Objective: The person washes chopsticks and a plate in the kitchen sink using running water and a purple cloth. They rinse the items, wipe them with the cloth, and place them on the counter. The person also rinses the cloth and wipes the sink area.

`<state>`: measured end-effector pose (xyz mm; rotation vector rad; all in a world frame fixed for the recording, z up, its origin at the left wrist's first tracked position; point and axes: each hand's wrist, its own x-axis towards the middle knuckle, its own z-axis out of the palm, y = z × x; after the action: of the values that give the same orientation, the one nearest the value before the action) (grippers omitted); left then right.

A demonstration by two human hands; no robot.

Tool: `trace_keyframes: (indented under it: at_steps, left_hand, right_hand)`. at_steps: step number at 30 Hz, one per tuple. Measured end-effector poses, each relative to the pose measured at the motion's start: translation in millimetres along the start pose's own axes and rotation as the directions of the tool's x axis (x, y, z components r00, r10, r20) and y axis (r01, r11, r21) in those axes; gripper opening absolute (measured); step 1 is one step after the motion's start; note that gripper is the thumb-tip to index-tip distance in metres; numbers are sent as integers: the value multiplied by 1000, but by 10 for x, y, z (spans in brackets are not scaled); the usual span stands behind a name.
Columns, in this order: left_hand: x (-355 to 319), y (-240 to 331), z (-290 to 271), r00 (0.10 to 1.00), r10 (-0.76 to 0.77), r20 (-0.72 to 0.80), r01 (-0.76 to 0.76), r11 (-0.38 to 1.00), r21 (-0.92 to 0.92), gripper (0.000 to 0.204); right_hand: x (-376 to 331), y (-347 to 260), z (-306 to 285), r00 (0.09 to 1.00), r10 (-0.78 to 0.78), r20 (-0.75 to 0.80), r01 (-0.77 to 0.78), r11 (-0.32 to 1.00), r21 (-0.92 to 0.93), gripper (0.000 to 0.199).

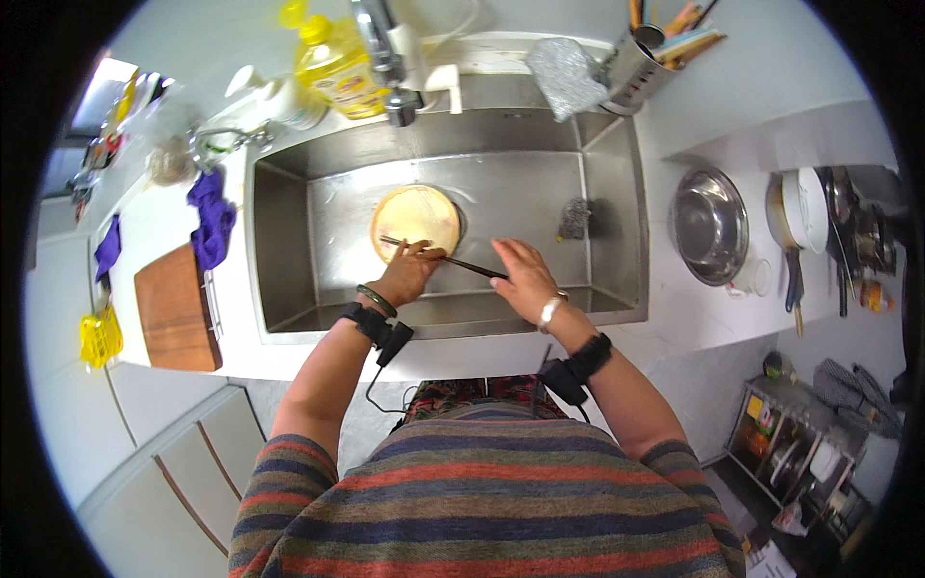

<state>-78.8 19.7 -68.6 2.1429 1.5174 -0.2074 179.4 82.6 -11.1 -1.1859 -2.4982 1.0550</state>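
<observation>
Two hands meet over the steel sink point(289, 260), and between them you hold a pair of dark chopsticks point(443, 258).

At the far left of the worktop point(164, 226) lies a wooden cutting board point(176, 308), with a purple cloth point(212, 217) draped just beyond it at the sink's left rim. Farther back stand a white pump bottle point(279, 96) and a yellow bottle of dish liquid point(337, 63), beside the tap point(381, 48).

Inside the basin sits a round, pale wooden plate point(416, 217), lying flat on the sink floor left of centre. The chopsticks are thin and dark and run slantwise across the near edge of that plate, from the far left end down to the near right.

Your left hand point(409, 275) comes in from the near side, wrist bent, fingers curled shut on the left part of the chopsticks, just over the plate's near rim. Your right hand point(525, 275) is beside it, back of the hand up, fingers closed over the sticks' right end. Both wrists carry black bands.

Right of your hands a dark scouring pad point(575, 218) rests against the basin's right wall. Beyond the sink, on the right worktop, a steel bowl point(710, 226) sits mouth up, and a utensil holder point(641, 63) stands at the far corner.
</observation>
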Motion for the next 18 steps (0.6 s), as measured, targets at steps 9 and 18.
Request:
trace_keyframes:
  at_steps: [9, 18]
  left_hand:
    - [-276, 545, -563, 773, -389, -501, 130, 870, -475, 47]
    - [286, 623, -428, 729, -668, 149, -456, -636, -622, 16]
  right_hand:
    - [432, -288, 234, 895, 259, 363, -383, 864, 326, 21]
    - [219, -755, 61, 675, 196, 711, -726, 10, 687, 20]
